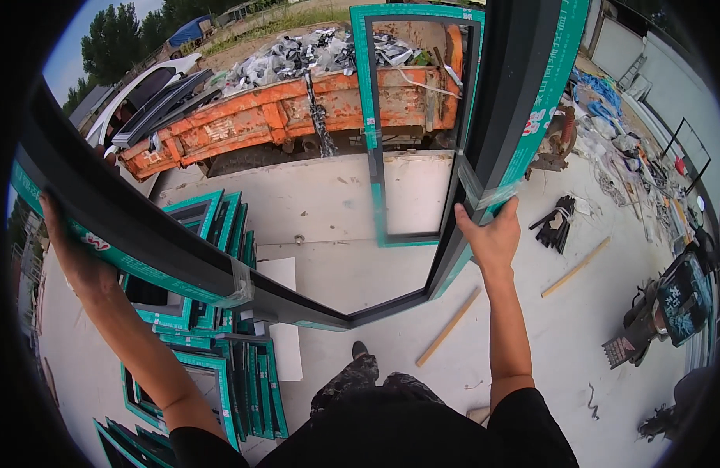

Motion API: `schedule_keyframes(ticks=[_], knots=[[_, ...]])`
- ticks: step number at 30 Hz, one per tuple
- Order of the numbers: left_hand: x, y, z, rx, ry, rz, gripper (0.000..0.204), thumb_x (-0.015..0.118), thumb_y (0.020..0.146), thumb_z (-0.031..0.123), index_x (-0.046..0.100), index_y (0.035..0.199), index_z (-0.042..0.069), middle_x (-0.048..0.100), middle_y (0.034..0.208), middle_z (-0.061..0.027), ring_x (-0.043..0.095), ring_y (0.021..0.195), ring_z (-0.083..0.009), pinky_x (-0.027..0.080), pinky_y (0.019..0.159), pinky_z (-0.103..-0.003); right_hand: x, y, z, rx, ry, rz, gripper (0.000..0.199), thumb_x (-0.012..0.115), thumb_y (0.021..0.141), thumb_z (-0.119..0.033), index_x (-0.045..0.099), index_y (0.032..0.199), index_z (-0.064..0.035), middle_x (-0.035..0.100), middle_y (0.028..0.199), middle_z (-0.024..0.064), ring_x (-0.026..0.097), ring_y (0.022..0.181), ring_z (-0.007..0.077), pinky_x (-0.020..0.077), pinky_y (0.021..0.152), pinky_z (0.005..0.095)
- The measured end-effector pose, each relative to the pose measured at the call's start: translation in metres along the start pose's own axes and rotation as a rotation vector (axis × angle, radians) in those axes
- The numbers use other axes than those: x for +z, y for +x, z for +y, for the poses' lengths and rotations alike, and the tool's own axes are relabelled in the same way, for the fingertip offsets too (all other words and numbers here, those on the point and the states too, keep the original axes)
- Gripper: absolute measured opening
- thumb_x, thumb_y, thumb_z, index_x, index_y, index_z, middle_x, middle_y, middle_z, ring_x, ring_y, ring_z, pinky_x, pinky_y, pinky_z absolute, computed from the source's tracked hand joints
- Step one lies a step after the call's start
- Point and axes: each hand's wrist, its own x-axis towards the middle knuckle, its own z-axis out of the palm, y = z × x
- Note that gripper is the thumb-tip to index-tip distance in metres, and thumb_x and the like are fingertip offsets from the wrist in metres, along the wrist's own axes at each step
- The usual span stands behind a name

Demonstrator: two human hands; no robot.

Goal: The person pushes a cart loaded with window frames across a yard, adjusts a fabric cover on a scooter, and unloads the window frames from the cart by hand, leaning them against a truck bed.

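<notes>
A large dark window frame (pixel 348 318) with green protective film on its outer sides is held up in front of me, one corner pointing down near my feet. My left hand (pixel 77 253) grips its left bar from the outer side, with the fingers partly hidden behind it. On the right upright, my right hand (pixel 494 234) is closed round the edge, thumb on the near face, just below a wrap of clear tape (pixel 484 191). Clear tape also binds the left bar. Beyond stands a smaller green-filmed frame (pixel 367 117), partly hidden by the right upright.
Stacks of green-filmed frames (pixel 258 382) lie at left. An orange truck bed (pixel 235 125) full of scrap stands ahead. On the pale floor at right are wooden strips (pixel 449 327), a dark bundle (pixel 555 225) and a parked scooter (pixel 664 304). Debris lines the right wall.
</notes>
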Motion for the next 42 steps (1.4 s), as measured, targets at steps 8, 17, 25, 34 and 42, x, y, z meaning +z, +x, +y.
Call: schedule_keyframes(ticks=[8, 17, 25, 34, 42], knots=[[0.069, 0.027, -0.2, -0.125, -0.142, -0.197, 0.075, 0.06, 0.081, 0.057, 0.046, 0.129, 0.001, 0.059, 0.116, -0.015, 0.058, 0.107, -0.0302, 0.045, 0.097, -0.042, 0.043, 0.041, 0.111, 0.195, -0.143, -0.042, 0.067, 0.082, 0.06, -0.033, 0.041, 0.099, 0.0013, 0.063, 0.087, 0.0198, 0.063, 0.078, 0.0367, 0.05, 0.069, 0.0391], [0.206, 0.059, -0.333, -0.237, -0.265, 0.16, 0.072, 0.034, 0.09, 0.064, 0.036, 0.135, 0.007, 0.054, 0.121, -0.0142, 0.056, 0.107, -0.0349, 0.044, 0.096, -0.049, 0.109, 0.133, 0.244, 0.29, -0.035, -0.037, 0.066, 0.083, 0.059, -0.026, 0.04, 0.101, 0.0016, 0.061, 0.091, 0.021, 0.061, 0.082, 0.0373, 0.048, 0.074, 0.0393], [0.211, 0.048, -0.439, -0.387, -0.301, 0.154, 0.047, 0.037, 0.096, 0.04, 0.043, 0.13, 0.009, 0.053, 0.125, -0.0057, 0.051, 0.113, -0.0232, 0.041, 0.097, -0.036, 0.137, 0.146, 0.314, 0.377, -0.039, -0.109, 0.069, 0.084, 0.058, -0.025, 0.042, 0.104, 0.0042, 0.061, 0.096, 0.0227, 0.061, 0.089, 0.0381, 0.0469, 0.08, 0.0391], [0.252, 0.057, -0.44, -0.521, -0.178, 0.37, 0.047, 0.037, 0.095, 0.045, 0.045, 0.129, 0.014, 0.053, 0.123, -0.0051, 0.05, 0.113, -0.0219, 0.042, 0.096, -0.037, 0.148, 0.154, 0.327, 0.365, -0.027, -0.067, 0.067, 0.084, 0.056, -0.021, 0.044, 0.103, 0.0044, 0.062, 0.094, 0.0227, 0.06, 0.087, 0.0386, 0.0463, 0.079, 0.0393], [0.291, 0.089, -0.406, -0.415, 0.075, 0.492, 0.052, 0.03, 0.099, 0.045, 0.045, 0.126, 0.004, 0.056, 0.117, -0.0086, 0.051, 0.11, -0.0209, 0.037, 0.1, -0.035, 0.163, 0.16, 0.327, 0.303, 0.024, -0.14, 0.068, 0.084, 0.058, -0.018, 0.045, 0.109, 0.0036, 0.057, 0.102, 0.0209, 0.056, 0.095, 0.0376, 0.043, 0.086, 0.0389]])
